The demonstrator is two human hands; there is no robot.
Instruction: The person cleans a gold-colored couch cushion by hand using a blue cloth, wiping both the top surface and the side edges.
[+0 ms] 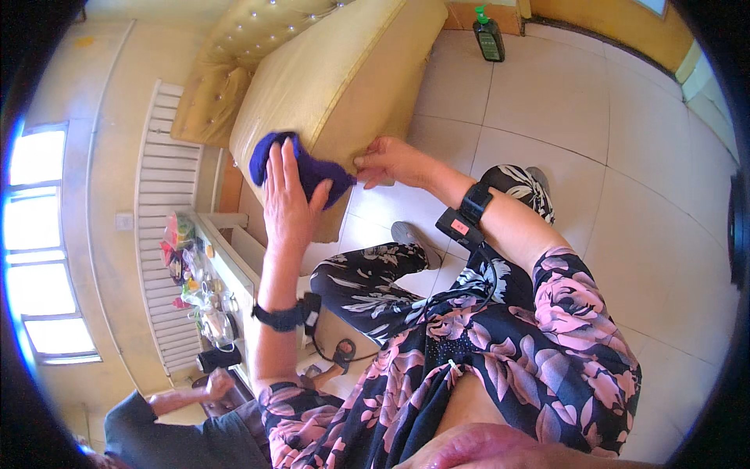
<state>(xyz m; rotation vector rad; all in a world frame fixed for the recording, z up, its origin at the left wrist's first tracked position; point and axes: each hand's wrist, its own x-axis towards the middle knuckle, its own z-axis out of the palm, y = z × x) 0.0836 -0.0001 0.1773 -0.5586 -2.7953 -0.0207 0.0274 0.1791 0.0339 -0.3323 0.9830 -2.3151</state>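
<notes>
A bunched dark-purple cloth lies against the near end of a yellow upholstered bed or sofa. My left hand presses over the cloth, palm down, its thumb spread toward the right. The cloth narrows to a tip on its right side, where the fingers of my right hand pinch it beside the yellow side panel. What lies beneath the cloth and my left palm is hidden. Each of my wrists wears a black strap with a small cabled device.
A dark pump bottle with a green top stands on the tiled floor. On the left, a white table holds bags and several small items, near a white radiator. Another person sits at lower left.
</notes>
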